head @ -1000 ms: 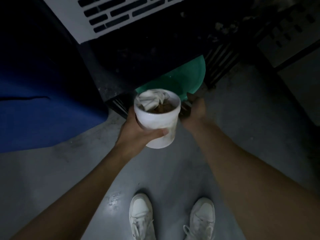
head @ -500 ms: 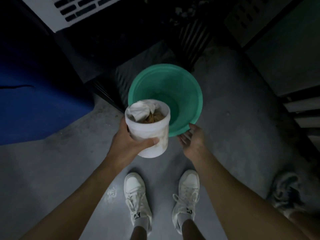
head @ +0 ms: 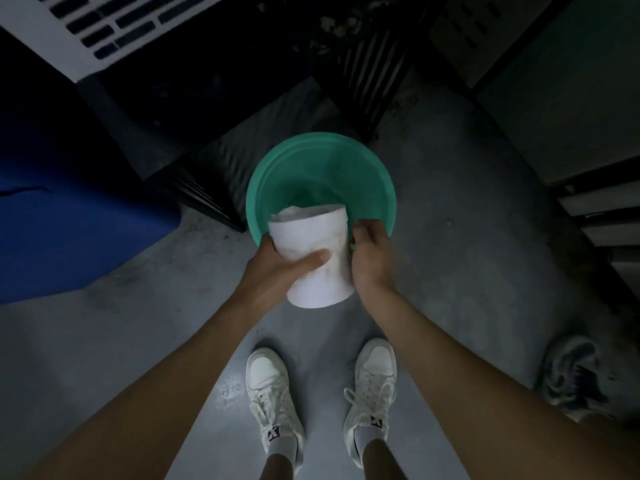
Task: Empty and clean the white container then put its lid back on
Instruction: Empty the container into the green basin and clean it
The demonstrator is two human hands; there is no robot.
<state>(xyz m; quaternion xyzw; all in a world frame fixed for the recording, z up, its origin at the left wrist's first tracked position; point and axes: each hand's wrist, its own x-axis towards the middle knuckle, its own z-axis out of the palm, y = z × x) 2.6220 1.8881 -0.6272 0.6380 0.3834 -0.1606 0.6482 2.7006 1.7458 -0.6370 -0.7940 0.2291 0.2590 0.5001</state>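
Observation:
The white container (head: 322, 265) is tilted forward, its mouth leaning over the near rim of a green bucket (head: 374, 178) on the floor. A bit of white crumpled material (head: 301, 211) shows at its mouth; the rest of its contents are hidden. My left hand (head: 280, 268) wraps the container's left side with the thumb across the front. Against its right side presses my right hand (head: 369, 254), fingers curled at the bucket's rim. No lid is in view.
A blue bin (head: 69, 209) stands at the left. Dark slatted crates (head: 242, 150) and a white vented panel (head: 104, 26) lie behind the bucket. A crumpled grey cloth (head: 571, 375) lies on the concrete floor at the right. My white shoes (head: 273, 389) stand below.
The container has tipped forward over the green bucket, hiding its brown contents. My right hand has moved from the bucket's rim to the container's right side.

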